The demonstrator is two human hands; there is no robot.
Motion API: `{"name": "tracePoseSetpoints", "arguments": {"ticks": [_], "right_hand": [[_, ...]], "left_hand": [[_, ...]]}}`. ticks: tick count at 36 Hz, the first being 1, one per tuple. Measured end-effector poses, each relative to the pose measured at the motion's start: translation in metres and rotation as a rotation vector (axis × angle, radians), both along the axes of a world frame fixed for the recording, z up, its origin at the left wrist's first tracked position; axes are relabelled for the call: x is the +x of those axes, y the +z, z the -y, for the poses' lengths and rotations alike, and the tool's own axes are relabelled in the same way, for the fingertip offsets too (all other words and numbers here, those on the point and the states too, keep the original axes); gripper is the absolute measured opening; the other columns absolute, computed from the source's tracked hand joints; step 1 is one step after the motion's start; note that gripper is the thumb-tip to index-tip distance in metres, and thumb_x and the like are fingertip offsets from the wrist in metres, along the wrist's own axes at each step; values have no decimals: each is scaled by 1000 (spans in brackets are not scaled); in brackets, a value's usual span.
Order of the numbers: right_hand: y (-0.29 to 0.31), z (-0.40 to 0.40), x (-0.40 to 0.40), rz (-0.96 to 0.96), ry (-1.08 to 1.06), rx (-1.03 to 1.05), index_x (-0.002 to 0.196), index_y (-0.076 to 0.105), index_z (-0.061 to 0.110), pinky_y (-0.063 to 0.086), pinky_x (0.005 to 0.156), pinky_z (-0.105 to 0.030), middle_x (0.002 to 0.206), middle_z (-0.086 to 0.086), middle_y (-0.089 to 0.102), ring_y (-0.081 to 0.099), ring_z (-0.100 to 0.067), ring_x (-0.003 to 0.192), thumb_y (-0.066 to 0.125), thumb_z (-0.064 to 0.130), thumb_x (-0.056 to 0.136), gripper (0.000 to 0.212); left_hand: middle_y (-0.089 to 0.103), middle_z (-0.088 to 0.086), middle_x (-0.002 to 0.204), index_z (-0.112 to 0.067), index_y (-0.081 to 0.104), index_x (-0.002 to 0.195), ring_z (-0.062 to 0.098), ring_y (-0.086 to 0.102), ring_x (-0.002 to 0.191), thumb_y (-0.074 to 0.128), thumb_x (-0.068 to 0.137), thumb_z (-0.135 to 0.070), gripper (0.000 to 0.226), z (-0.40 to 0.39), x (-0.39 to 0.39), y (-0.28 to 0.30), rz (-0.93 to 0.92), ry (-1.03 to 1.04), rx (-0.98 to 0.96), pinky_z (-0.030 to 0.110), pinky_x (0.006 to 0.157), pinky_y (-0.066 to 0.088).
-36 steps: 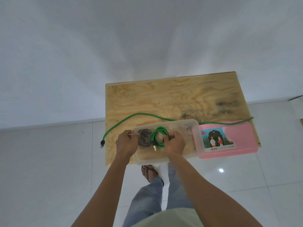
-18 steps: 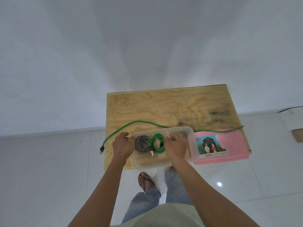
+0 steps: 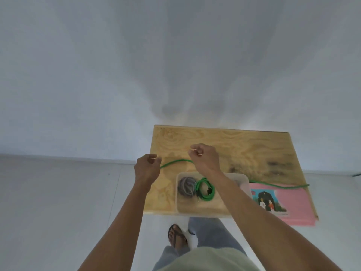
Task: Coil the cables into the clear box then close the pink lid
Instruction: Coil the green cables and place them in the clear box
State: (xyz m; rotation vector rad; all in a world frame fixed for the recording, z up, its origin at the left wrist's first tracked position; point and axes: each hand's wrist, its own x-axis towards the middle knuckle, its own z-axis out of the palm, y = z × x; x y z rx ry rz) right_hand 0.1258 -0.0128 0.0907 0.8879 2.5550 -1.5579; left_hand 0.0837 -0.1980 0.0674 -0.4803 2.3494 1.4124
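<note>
A clear box stands at the near edge of the wooden table. Inside it lie a coiled grey cable and a coiled green cable. A long green cable runs across the table behind the box and over the pink lid on the right. My left hand is closed at the table's left edge, at the cable's left part. My right hand is closed over the cable further right, beyond the box. How firmly each hand grips the cable is blurred.
The pink lid carries a picture label and overhangs the table's front right corner. White tiled floor surrounds the table and a white wall rises behind it. My sandalled foot stands just before the table.
Both hands left the box and moved up and away to the long green cable behind it. The camera view swung left, so the table now sits right of centre.
</note>
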Motion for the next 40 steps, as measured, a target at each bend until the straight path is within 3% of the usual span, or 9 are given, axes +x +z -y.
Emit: {"name": "tracePoseSetpoints", "arguments": {"ticks": [5,8,14,17,20,25,30,34,40], "right_hand": [[-13,22,-32,99,197,76,113,74,9,47,92,-20,103,-5,73,64,-13,92,68,15,91,23],[-27,33,-53,158,301,72,114,73,7,50,93,-25,106,-9,74,68,-20,100,70,12,90,25],[-69,54,-85,320,470,78,114,71,8,53,98,-35,108,-11,71,66,-24,104,70,12,89,25],[-91,64,-94,368,575,126,116,71,10,49,103,-32,124,-11,66,60,-26,118,70,11,90,27],[-108,69,-98,418,675,154,120,69,9,46,96,-24,127,-10,66,59,-25,120,68,5,88,33],[-124,72,-100,459,755,231,120,69,16,49,92,-28,127,-8,62,60,-25,115,66,6,86,36],[-118,73,-101,408,855,300,90,71,9,46,69,-30,104,-11,66,64,-29,95,63,4,85,11],[-106,69,-106,320,819,312,88,70,11,53,74,-36,102,-11,63,62,-28,91,61,8,87,9],[-54,50,-128,121,676,315,101,71,11,40,76,-30,107,-11,62,58,-27,99,63,16,95,11]], "left_hand": [[69,1,96,-15,68,115,30,69,94,67,90,-22,26,25,-8,-14,37,0,-77,49,86,58],[71,9,105,-13,69,115,32,71,93,70,87,-17,28,39,-17,-32,63,-14,-135,51,85,59],[68,8,123,-13,71,117,23,68,106,76,84,-14,33,51,-27,-65,141,-166,-272,25,86,49],[67,4,121,-18,67,125,21,66,104,74,84,-14,41,51,-33,-82,231,-212,-354,31,82,52],[64,2,122,-24,63,126,21,65,100,69,84,-15,43,51,-38,-95,287,-242,-427,33,78,52],[62,3,123,-27,62,125,24,64,105,63,90,-17,36,49,-45,-104,321,-332,-542,32,76,45],[67,6,107,-17,71,109,25,67,88,62,89,-10,23,48,-52,-94,322,-423,-581,35,71,56],[73,7,93,-18,75,100,22,68,76,59,91,-9,21,45,-64,-72,298,-444,-512,34,68,58],[74,11,88,-5,71,103,24,72,80,59,94,-7,15,34,-84,-19,229,-118,-42,42,82,61]]}}
